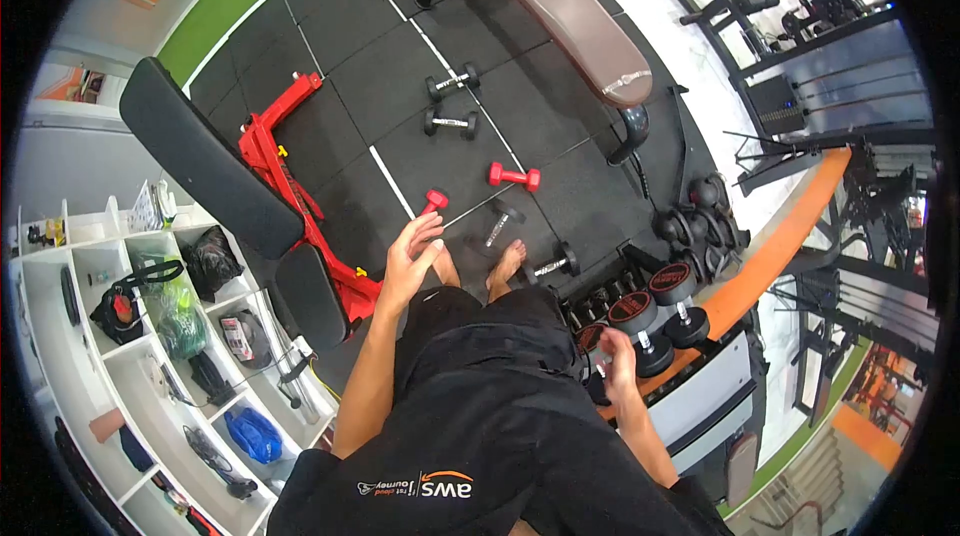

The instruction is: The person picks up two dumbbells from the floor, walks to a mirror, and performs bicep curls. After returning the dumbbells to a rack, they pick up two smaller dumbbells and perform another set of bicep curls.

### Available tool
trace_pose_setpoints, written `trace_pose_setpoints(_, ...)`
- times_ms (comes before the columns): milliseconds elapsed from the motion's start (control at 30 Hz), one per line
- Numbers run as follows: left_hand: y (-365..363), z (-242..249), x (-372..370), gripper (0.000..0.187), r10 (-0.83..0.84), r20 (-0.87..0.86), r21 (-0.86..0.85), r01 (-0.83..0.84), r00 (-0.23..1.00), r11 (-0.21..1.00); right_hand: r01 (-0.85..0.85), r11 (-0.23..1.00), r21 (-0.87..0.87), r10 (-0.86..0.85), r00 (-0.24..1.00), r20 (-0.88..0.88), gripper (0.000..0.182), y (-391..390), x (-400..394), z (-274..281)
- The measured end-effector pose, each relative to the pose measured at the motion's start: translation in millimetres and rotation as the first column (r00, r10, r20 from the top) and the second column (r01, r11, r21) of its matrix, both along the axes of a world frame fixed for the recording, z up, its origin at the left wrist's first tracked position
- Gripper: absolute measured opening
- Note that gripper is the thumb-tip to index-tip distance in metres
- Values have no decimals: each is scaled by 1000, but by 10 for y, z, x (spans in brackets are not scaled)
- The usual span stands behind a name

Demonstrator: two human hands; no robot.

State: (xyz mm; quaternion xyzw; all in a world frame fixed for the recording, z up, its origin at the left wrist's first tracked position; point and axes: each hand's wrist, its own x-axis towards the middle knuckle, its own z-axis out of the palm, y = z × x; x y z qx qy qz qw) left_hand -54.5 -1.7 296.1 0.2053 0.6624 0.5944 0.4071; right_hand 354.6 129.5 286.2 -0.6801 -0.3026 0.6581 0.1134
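Note:
My left hand (412,261) is raised over my left leg, fingers stretched out and nothing in it. Just beyond its fingertips in this view, a red dumbbell (435,201) lies on the floor. My right hand (621,364) is down by my right hip at the rack, its fingers curled around the handle of a dumbbell (590,338) with a red-ringed black end; the hand covers part of it. Larger dumbbells (670,283) of the same style sit beside it. A blurred dumbbell (500,226) shows near my bare foot (507,262), with a black one (551,264) to its right.
Another red dumbbell (515,177) and two chrome-handled ones (451,124) lie farther out on the black mat. A brown bench (570,6) stands ahead; a black-padded bench with red frame (268,151) is at left. White cubbies (120,336) hold bags. Kettlebells (705,221) stand at right.

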Motion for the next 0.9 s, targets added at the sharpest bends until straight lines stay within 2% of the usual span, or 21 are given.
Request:
trace_pose_setpoints(100, -23, -30, 39, 49, 37, -7, 10, -37, 999, 999, -183, 981, 57, 190, 972, -137, 30, 395, -616, -27)
trace_pose_setpoints(200, -107, -65, 93, 49, 71, -26, 21, -70, 997, 997, -359, 929, 88, 369, 881, -296, 37, 543, -1308, 90)
trace_pose_setpoints(267, -129, -87, 83, 50, 84, -27, 29, -84, 996, 996, -376, 926, 37, 354, 831, -430, 45, 547, -1655, 66)
trace_pose_setpoints(300, -145, -79, 80, 51, 83, -17, 24, -83, 996, 996, -409, 913, -2, 351, 786, -509, 59, 536, -1827, 107)
trace_pose_setpoints(400, -181, -105, 13, 55, 55, -8, -5, -55, 998, 998, -385, 876, -292, 50, 673, -738, 72, 494, -2234, 142)
trace_pose_setpoints(433, -189, -131, -7, 59, 47, 7, -18, -47, 999, 999, -418, 850, -320, 19, 632, -774, 79, 479, -2341, 116)
trace_pose_setpoints(667, -128, -258, -285, 80, 35, 32, -44, -34, 999, 998, -400, 841, -364, -41, 624, -780, 84, 294, -2903, 45)
trace_pose_setpoints(800, -101, -528, -379, 84, 48, 79, -37, -45, 996, 998, -444, 826, -348, -24, 588, -808, 86, 297, -3038, -90)
trace_pose_setpoints(900, -101, -760, -432, 87, 30, 105, -89, -20, 994, 996, -457, 816, -353, 2, 613, -790, 87, 322, -3117, -257)
